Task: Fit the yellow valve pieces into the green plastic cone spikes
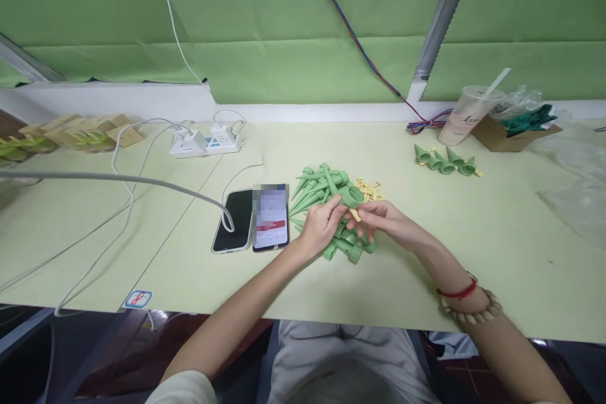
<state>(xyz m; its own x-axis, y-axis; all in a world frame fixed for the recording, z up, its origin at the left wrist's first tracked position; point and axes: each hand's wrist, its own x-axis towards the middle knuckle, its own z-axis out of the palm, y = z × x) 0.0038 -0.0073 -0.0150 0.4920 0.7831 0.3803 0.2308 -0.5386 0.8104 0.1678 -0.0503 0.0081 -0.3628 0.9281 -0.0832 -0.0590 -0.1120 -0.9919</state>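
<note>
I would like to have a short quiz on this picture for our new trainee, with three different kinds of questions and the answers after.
1. What lies just left of the green parts? A) cup; B) phones; C) box.
2. True or false: the cup stands left of the phones.
3. Fill the gap: the right hand pinches a small ____ piece.

Key:
1. B.
2. False; the cup stands to their right.
3. Yellow.

Table sticker (137, 299) reads 8 — cup lettering (470, 118) unclear
</note>
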